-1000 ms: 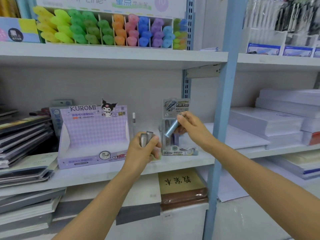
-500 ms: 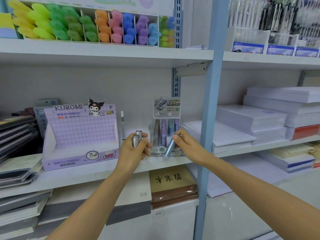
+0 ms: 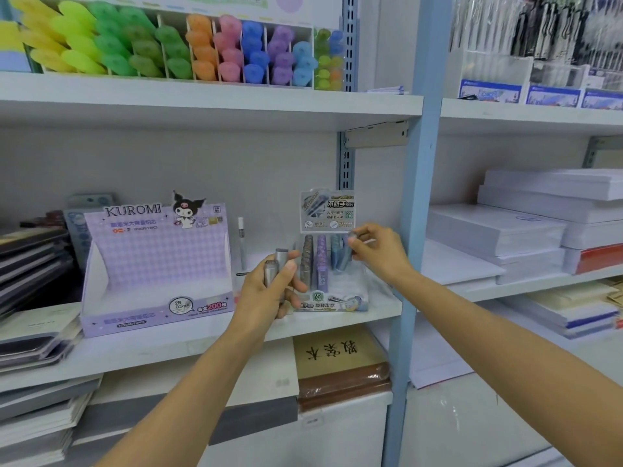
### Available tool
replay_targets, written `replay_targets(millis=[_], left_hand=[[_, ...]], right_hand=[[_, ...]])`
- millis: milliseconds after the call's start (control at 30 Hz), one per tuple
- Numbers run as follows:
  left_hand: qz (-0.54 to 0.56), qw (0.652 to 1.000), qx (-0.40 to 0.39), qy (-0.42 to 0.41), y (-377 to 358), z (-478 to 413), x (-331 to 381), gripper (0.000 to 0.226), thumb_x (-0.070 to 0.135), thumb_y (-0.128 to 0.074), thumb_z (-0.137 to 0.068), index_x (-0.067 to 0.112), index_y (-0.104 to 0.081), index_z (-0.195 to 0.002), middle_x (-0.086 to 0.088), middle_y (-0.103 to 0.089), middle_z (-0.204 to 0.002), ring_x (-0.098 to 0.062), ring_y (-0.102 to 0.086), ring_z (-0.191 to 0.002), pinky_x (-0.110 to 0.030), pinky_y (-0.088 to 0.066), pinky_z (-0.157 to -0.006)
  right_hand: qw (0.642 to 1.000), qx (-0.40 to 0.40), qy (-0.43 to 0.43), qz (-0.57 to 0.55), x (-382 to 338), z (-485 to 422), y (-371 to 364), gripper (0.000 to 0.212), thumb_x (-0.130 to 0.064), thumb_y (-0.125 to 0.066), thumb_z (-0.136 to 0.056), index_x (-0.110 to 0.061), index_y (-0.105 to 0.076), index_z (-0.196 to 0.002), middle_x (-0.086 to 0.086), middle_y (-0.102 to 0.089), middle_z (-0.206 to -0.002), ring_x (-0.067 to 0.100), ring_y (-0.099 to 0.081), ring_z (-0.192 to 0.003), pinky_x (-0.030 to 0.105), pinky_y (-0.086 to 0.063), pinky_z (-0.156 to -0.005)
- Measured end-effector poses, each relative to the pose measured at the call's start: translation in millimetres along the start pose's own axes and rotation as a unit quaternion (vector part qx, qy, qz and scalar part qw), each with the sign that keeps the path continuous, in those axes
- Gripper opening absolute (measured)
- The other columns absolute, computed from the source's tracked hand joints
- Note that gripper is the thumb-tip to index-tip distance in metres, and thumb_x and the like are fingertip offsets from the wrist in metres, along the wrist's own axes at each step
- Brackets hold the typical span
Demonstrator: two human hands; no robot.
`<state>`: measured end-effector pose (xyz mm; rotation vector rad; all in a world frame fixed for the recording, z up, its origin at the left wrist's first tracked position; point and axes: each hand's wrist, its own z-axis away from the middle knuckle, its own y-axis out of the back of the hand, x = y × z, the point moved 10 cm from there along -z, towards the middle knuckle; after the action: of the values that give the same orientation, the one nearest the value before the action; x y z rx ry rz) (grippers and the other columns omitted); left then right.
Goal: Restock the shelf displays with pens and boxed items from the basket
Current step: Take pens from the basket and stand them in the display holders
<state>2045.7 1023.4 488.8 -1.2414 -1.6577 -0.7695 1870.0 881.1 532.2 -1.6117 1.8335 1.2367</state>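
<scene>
The right hand (image 3: pixel 379 256) pinches a blue tube (image 3: pixel 343 259) by its top, at the clear stand (image 3: pixel 332 303) on the shelf (image 3: pixel 202 345). Slide it straight down beside the other blue ones (no pushing sideways). The left hand (image 3: pixel 269 294) grips two grey tubes (image 3: pixel 279 264).

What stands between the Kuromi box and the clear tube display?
In the head view, one slim white pen stands upright there; the left hand, holding two grey tubes, is in front of the gap.
</scene>
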Motion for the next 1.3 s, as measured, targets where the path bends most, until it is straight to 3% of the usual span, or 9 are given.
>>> replay_targets(millis=[100, 200, 467, 633, 833, 967, 1100, 1233, 1300], left_hand=[[0.011, 1.000, -0.008, 0.009, 0, -1, -3, 0.022, 0.029, -0.053, -0.098, 0.024, -0.060, -0.118, -0.004, -0.067, -0.073, -0.010, -0.053, -0.051, -0.017, -0.031, -0.039], [0.009, 1.000, -0.014, 0.017, 0, -3, -6, 0.017, 0.027, -0.054, -0.098, 0.024, -0.056, -0.115, -0.002, -0.068, -0.073, -0.012, -0.054, -0.052, -0.018, -0.032, -0.039], [-0.007, 1.000, -0.029, 0.001, -1, -3, -5, 0.010, 0.019, -0.054, -0.098, 0.016, -0.045, -0.102, -0.004, -0.071, -0.079, -0.013, -0.056, -0.053, -0.018, -0.032, -0.040], [-0.014, 0.999, -0.034, -0.011, -3, -3, -2, 0.011, 0.019, -0.056, -0.097, 0.013, -0.048, -0.102, -0.004, -0.070, -0.080, -0.014, -0.059, -0.057, -0.018, -0.031, -0.040], [-0.010, 0.999, -0.041, -0.003, -5, -1, -3, 0.008, 0.017, -0.060, -0.095, 0.011, -0.055, -0.098, -0.006, -0.069, -0.079, -0.013, -0.060, -0.057, -0.018, -0.030, -0.039], [-0.021, 0.999, -0.042, 0.010, -5, 2, -2, 0.013, 0.018, -0.062, -0.094, 0.008, -0.059, -0.102, -0.004, -0.069, -0.079, -0.012, -0.061, -0.058, -0.017, -0.033, -0.040], [-0.048, 0.998, -0.037, 0.016, -10, 6, 2, 0.015, 0.020, -0.063, -0.093, 0.009, -0.063, -0.104, -0.002, -0.070, -0.078, -0.012, -0.060, -0.060, -0.017, -0.034, -0.041], [-0.062, 0.997, -0.055, 0.011, -22, 10, 9, 0.016, 0.023, -0.064, -0.092, 0.011, -0.067, -0.102, -0.004, -0.072, -0.080, -0.012, -0.059, -0.060, -0.018, -0.032, -0.042], [-0.053, 0.997, -0.051, 0.020, -23, 12, 10, 0.017, 0.024, -0.067, -0.090, 0.014, -0.067, -0.104, -0.003, -0.072, -0.078, -0.011, -0.059, -0.059, -0.016, -0.032, -0.041]], right_hand=[[1.000, -0.015, -0.001, 0.024, 6, -3, -14, 0.011, -0.014, -0.066, -0.090, -0.008, -0.061, -0.098, 0.009, -0.062, -0.091, 0.034, -0.067, -0.088, 0.046, -0.057, -0.082], [0.997, -0.021, 0.017, 0.066, 2, -7, -18, 0.012, -0.014, -0.067, -0.089, -0.008, -0.060, -0.096, 0.012, -0.063, -0.089, 0.034, -0.067, -0.084, 0.049, -0.056, -0.080], [0.988, -0.043, 0.065, 0.136, -8, -11, -27, 0.025, -0.018, -0.072, -0.086, -0.022, -0.052, -0.099, 0.008, -0.068, -0.083, 0.024, -0.067, -0.073, 0.038, -0.056, -0.072], [0.980, -0.019, 0.087, 0.179, -6, -9, -29, 0.020, -0.020, -0.075, -0.083, -0.017, -0.056, -0.082, 0.003, -0.067, -0.083, 0.019, -0.060, -0.071, 0.028, -0.047, -0.067], [0.978, -0.034, 0.080, 0.190, -3, -7, -28, 0.011, -0.024, -0.072, -0.085, -0.015, -0.066, -0.086, 0.003, -0.064, -0.090, 0.017, -0.058, -0.077, 0.030, -0.049, -0.072], [0.997, -0.045, 0.065, 0.026, -14, 4, -17, 0.007, -0.022, -0.065, -0.092, -0.016, -0.067, -0.095, 0.004, -0.067, -0.089, 0.021, -0.060, -0.075, 0.027, -0.049, -0.066], [0.978, -0.117, 0.076, -0.152, -45, 27, -20, 0.016, -0.019, -0.059, -0.096, -0.010, -0.067, -0.106, 0.011, -0.066, -0.086, 0.015, -0.060, -0.065, 0.026, -0.050, -0.057], [0.943, -0.271, 0.093, -0.171, -68, 54, -44, 0.023, -0.010, -0.065, -0.091, -0.007, -0.067, -0.113, 0.010, -0.070, -0.094, 0.016, -0.066, -0.078, 0.025, -0.054, -0.069], [0.944, -0.256, 0.090, -0.186, -70, 56, -40, 0.019, -0.005, -0.066, -0.088, -0.003, -0.068, -0.107, 0.007, -0.071, -0.090, 0.016, -0.066, -0.077, 0.023, -0.054, -0.072]])
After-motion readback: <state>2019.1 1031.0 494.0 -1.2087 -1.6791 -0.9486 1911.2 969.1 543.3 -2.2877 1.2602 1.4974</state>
